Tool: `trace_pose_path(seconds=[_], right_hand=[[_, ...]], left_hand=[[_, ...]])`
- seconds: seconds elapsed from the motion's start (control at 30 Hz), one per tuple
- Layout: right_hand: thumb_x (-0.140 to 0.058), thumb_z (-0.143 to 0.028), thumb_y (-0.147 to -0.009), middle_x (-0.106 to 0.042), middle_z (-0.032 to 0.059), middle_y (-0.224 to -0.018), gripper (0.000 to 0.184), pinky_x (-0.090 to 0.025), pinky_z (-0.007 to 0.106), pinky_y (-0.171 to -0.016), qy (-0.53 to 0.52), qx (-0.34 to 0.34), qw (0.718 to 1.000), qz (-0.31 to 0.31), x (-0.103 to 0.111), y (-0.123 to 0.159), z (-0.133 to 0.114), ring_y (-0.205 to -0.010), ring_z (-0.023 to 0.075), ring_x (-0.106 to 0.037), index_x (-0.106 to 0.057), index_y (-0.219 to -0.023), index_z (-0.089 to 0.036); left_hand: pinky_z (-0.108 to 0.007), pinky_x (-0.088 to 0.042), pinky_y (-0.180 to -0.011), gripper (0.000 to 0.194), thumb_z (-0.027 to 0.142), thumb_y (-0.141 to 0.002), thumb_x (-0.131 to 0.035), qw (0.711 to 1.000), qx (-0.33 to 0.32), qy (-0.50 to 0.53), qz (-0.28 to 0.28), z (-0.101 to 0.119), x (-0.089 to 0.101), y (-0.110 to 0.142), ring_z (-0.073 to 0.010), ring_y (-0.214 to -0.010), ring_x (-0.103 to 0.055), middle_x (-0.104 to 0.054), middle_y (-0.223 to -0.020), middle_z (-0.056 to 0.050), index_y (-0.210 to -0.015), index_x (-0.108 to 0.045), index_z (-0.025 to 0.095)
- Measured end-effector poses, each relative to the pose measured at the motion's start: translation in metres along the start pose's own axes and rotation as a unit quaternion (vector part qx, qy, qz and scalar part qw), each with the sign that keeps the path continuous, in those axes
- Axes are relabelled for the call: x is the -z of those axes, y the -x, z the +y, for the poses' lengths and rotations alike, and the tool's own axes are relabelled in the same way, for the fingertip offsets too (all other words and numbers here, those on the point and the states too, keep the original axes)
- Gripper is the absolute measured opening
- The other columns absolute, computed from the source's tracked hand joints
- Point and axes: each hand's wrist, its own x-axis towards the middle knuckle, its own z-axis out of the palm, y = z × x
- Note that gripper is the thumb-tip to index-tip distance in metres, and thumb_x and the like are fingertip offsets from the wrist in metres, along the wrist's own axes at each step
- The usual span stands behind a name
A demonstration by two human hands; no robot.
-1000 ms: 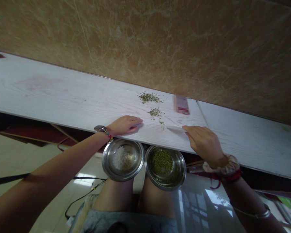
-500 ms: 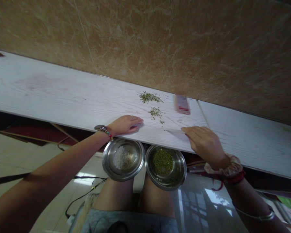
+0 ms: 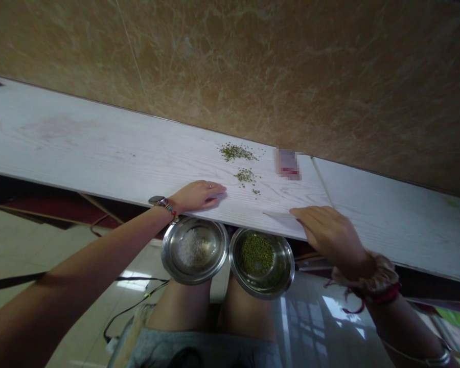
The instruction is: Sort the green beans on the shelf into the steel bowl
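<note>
My left hand (image 3: 197, 196) lies flat and open on the white wooden table (image 3: 99, 148), close to its near edge, with a ring on one finger and a watch at the wrist. My right hand (image 3: 329, 232) rests at the table's near edge, its fingers pressed on a thin white card (image 3: 279, 217) that lies flat on the top. Two small heaps of green beans (image 3: 236, 152) (image 3: 246, 176) lie on the table beyond both hands. On my lap below the edge sit two steel bowls: one with white grains (image 3: 168, 255) and one with green beans (image 3: 287, 266).
A small pink object (image 3: 287, 163), blurred out, lies by the wall behind the beans. A brown marbled wall (image 3: 291, 66) runs along the table's far side. A seam (image 3: 320, 179) splits the tabletop to the right. A dark cable (image 3: 130, 309) crosses the tiled floor below.
My right hand has slid the white card back toward the table's near edge, over the bowl of green beans. My left hand has stayed in place.
</note>
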Motion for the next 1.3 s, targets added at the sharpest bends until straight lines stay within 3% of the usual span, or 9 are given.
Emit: trace_pose_path(seconds=[0.33, 0.63, 0.87, 1.1, 1.3], right_hand=[[-0.044, -0.004, -0.082, -0.072, 0.0060, -0.083, 0.028, -0.048, 0.030, -0.066, -0.021, -0.010, 1.000, -0.003, 0.004, 0.005, -0.007, -0.072, 0.0166, -0.063, -0.065, -0.096, -0.015], [-0.042, -0.008, -0.087, -0.071, 0.0060, -0.081, 0.023, -0.047, 0.028, -0.067, -0.090, 0.000, 0.996, -0.015, 0.030, 0.005, -0.020, -0.072, 0.0151, -0.063, -0.063, -0.094, -0.014], [-0.047, -0.004, -0.080, -0.071, 0.0076, -0.084, 0.028, -0.046, 0.031, -0.067, -0.025, -0.040, 0.999, 0.025, 0.008, -0.007, -0.015, -0.074, 0.0179, -0.062, -0.064, -0.100, -0.013], [-0.042, -0.002, -0.080, -0.069, 0.0085, -0.081, 0.030, -0.043, 0.030, -0.062, -0.023, 0.002, 1.000, 0.007, -0.004, -0.021, -0.037, -0.069, 0.0166, -0.058, -0.065, -0.097, -0.010], [-0.043, -0.002, -0.078, -0.069, 0.0096, -0.082, 0.030, -0.043, 0.033, -0.064, 0.017, -0.025, 1.000, 0.000, -0.016, -0.011, -0.021, -0.069, 0.0187, -0.057, -0.064, -0.098, -0.010]], left_hand=[[-0.032, -0.045, -0.092, 0.032, 0.026, -0.089, -0.044, 1.000, 0.002, -0.001, -0.001, 0.001, 0.002, 0.000, -0.0188, -0.106, -0.060, -0.061, -0.123, -0.007, -0.118, -0.055, 0.018], [-0.031, -0.044, -0.092, 0.031, 0.025, -0.089, -0.045, 1.000, 0.001, 0.002, -0.003, 0.001, 0.001, -0.001, -0.0184, -0.107, -0.059, -0.061, -0.123, -0.007, -0.117, -0.055, 0.018], [-0.032, -0.045, -0.092, 0.031, 0.026, -0.089, -0.045, 1.000, 0.001, -0.007, -0.005, 0.001, 0.001, 0.000, -0.0184, -0.106, -0.060, -0.061, -0.124, -0.007, -0.118, -0.055, 0.019], [-0.032, -0.044, -0.093, 0.032, 0.024, -0.088, -0.046, 1.000, 0.004, -0.004, -0.006, 0.002, 0.003, -0.001, -0.0182, -0.107, -0.059, -0.060, -0.124, -0.007, -0.118, -0.056, 0.018], [-0.031, -0.044, -0.093, 0.033, 0.023, -0.088, -0.046, 1.000, 0.005, 0.007, -0.008, 0.004, 0.004, -0.001, -0.0196, -0.108, -0.059, -0.061, -0.122, -0.010, -0.117, -0.058, 0.013]])
